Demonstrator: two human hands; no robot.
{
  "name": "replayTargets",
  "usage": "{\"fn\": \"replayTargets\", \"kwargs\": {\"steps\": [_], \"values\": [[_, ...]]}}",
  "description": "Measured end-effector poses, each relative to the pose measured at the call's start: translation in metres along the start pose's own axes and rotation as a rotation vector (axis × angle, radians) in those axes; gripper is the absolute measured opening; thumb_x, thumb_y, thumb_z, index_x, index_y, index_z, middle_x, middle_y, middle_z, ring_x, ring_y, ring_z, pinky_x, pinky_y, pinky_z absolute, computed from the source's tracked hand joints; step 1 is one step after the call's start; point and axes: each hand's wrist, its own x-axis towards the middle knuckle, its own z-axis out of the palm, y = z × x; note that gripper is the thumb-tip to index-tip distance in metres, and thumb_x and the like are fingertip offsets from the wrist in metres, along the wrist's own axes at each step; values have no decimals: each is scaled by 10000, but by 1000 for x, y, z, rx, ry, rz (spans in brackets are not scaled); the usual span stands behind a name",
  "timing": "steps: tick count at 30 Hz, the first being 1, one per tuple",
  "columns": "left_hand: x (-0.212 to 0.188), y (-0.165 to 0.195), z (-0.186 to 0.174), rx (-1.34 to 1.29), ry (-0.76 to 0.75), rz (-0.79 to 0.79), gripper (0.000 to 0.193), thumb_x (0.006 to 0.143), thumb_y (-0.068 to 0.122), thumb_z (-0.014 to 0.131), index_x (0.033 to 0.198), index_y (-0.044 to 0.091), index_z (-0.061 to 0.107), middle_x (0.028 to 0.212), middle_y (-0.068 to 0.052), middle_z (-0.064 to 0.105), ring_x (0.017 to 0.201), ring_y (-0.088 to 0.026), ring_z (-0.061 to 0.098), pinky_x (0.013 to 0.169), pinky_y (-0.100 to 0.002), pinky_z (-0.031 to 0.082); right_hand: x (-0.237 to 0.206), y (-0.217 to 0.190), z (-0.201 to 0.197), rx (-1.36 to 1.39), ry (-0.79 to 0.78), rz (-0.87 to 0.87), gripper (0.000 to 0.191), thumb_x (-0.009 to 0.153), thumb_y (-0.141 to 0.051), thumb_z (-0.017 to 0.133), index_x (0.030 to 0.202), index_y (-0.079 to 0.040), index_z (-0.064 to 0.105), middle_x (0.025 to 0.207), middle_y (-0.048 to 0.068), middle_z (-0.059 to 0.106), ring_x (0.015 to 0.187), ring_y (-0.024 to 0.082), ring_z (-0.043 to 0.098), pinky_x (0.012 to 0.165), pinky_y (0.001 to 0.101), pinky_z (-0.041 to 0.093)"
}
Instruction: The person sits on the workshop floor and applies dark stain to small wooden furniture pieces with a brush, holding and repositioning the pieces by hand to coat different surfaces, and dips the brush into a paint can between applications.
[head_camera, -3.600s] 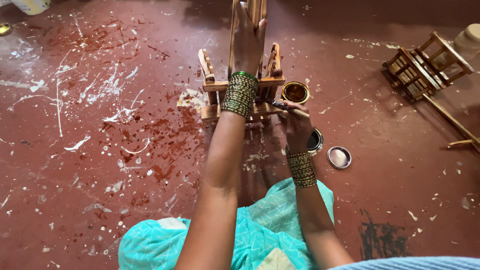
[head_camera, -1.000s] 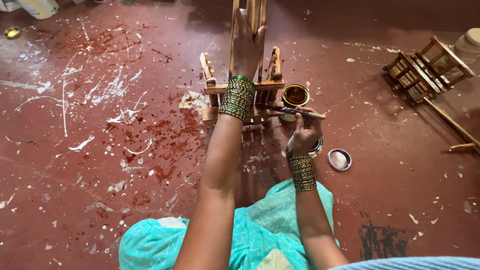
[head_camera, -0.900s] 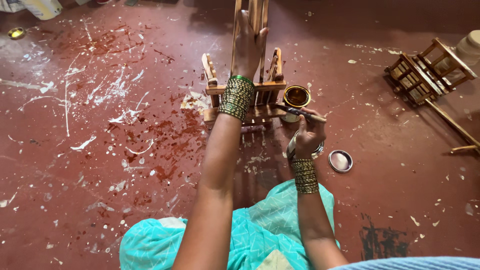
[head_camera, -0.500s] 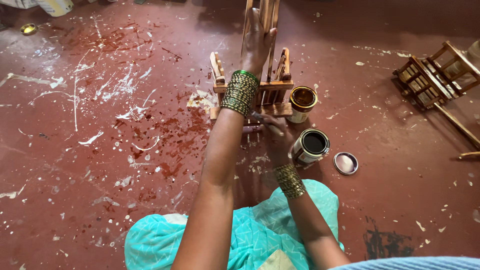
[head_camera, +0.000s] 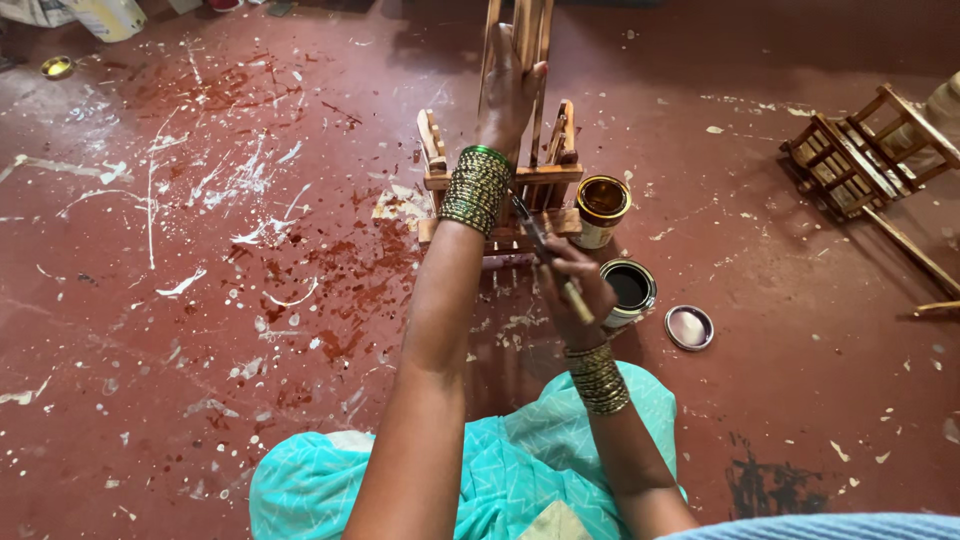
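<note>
My left hand (head_camera: 507, 95) grips the upright slats of a small wooden frame (head_camera: 545, 175) standing on the red floor ahead of me. My right hand (head_camera: 572, 285) holds a thin paintbrush (head_camera: 543, 246) whose tip points up at the frame's lower crossbar. Two small open tins stand to the right of the frame: one with brown varnish (head_camera: 602, 207) beside the frame, one with dark contents (head_camera: 628, 288) close by my right hand. A round metal lid (head_camera: 689, 327) lies flat to the right of the dark tin.
Another wooden frame (head_camera: 860, 160) lies on its side at the far right. The red floor (head_camera: 230, 240) is spattered with white and dark red paint. A white bucket (head_camera: 103, 17) and a small yellow tin (head_camera: 56, 67) sit at the top left. Teal cloth (head_camera: 510, 470) covers my lap.
My right hand came back from the brown tin, passed left under the frame, and now holds the brush tip up at the lower crossbar. The view shifted slightly. My left hand kept its grip.
</note>
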Motion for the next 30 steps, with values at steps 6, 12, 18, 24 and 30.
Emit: {"fn": "replayTargets", "kwargs": {"steps": [6, 12, 18, 24, 30], "values": [[-3, 4, 2, 39, 75, 115, 1116, 1065, 183, 664, 1547, 417, -315, 974, -117, 749, 772, -191, 768, 737, -392, 680, -24, -4, 17, -229, -242, -173, 147, 924, 13, 716, 1039, -13, 628, 1285, 228, 687, 1225, 396, 692, 990, 443, 606], [2, 1, 1, 128, -26, -150, 1093, 1039, 262, 691, 1532, 293, -284, 781, -82, 714, 558, -189, 678, 496, -360, 593, -43, -22, 15, -221, -268, -80, 150, 897, 1, 737, 980, -14, 613, 1161, 183, 724, 1074, 327, 747, 870, 394, 637], [-10, 3, -21, 9, -83, 224, 1013, 1138, 215, 619, 1573, 342, -288, 793, -63, 689, 627, -140, 672, 612, -294, 638, -41, -19, -1, -178, -190, -19, 197, 900, 6, 767, 1009, -4, 603, 1148, 169, 737, 1010, 290, 765, 822, 349, 632], [4, 5, -19, 144, -98, 59, 955, 1088, 302, 651, 1591, 235, -159, 724, -44, 730, 539, -126, 695, 508, -287, 594, -44, -1, -3, -87, -119, 209, 231, 891, -26, 803, 1025, -11, 615, 1160, 157, 758, 930, 205, 741, 791, 306, 599], [27, -11, -27, 259, -138, -292, 790, 1033, 319, 630, 1580, 81, 112, 774, -56, 754, 566, -143, 745, 522, -280, 611, -21, 3, -30, 18, -11, 141, 203, 935, 11, 755, 1116, 12, 662, 1193, 189, 726, 1125, 273, 708, 995, 375, 579]]}}
